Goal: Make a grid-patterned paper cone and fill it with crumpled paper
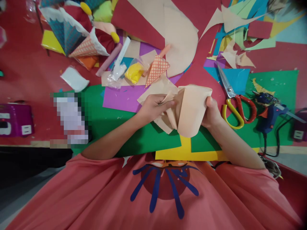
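A curled sheet of peach paper (194, 110) is held up in front of me, rolled into a loose tube. My right hand (211, 111) grips its right edge, thumb on the outer face and the other fingers hidden behind. At its left side my left hand (157, 107) pinches a folded flap of peach paper between thumb and fingers; I cannot tell whether it belongs to the same sheet. Under the left hand lies another peach piece (165, 126) with a zigzag edge. Just beyond it rests a small orange checked paper cone (157, 68).
Scissors (233, 99) with red and yellow handles lie right of my right hand, then a blue glue gun (270, 113) with its cord. Finished paper cones (79, 35) stand at the back left. Coloured sheets (120, 99) and scraps (237, 57) cover the table. A pixelated object (72, 118) lies left.
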Demonstrator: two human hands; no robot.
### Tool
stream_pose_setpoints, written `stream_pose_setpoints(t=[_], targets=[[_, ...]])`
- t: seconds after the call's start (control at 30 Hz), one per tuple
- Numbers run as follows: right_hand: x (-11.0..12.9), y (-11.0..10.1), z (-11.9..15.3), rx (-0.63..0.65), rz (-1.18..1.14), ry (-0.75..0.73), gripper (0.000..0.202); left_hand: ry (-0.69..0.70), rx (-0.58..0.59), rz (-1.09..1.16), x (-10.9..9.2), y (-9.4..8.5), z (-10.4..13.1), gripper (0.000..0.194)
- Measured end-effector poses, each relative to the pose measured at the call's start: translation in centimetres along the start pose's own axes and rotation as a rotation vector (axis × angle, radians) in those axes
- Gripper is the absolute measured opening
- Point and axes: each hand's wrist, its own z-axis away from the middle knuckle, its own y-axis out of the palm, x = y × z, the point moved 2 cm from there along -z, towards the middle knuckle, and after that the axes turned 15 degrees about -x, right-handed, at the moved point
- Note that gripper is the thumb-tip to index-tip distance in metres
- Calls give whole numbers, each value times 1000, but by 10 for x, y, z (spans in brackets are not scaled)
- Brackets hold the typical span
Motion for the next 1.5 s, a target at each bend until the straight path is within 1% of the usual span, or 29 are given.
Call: stream_pose_setpoints(t=[0.17,0.3,0.4,0.5,0.6,0.7,0.8,0.93,1.03,1.2,1.3,1.4,1.5], targets=[[-1,1,1,14,-21,33,70,-20,-13,82,0,4,4,54],[-1,-1,2,22,-6,83,66,-41,6,122,1,4,6,53],[0,-3,1,23,14,99,63,-48,61,90,1,3,5,48],[2,-6,-1,45,33,110,61,-9,120,41,-3,0,4,39],[0,-8,-2,71,48,119,58,49,144,7,-6,-2,2,30],[-3,-9,-2,89,47,109,59,57,152,-37,-5,-2,1,27],[-5,-7,-2,79,27,118,59,41,137,-31,-2,0,2,24],[-6,-2,1,73,-9,158,59,53,93,89,-1,3,3,25],[-6,1,3,80,-38,162,60,37,72,166,0,3,4,25],[-5,4,6,83,-36,157,61,1,61,183,6,3,6,29],[-5,5,6,89,-41,163,64,-1,56,209,7,3,8,27],[-5,5,5,93,-60,180,63,18,42,230,6,4,8,25],[-5,4,5,93,-84,169,63,29,25,232,3,4,7,29]])
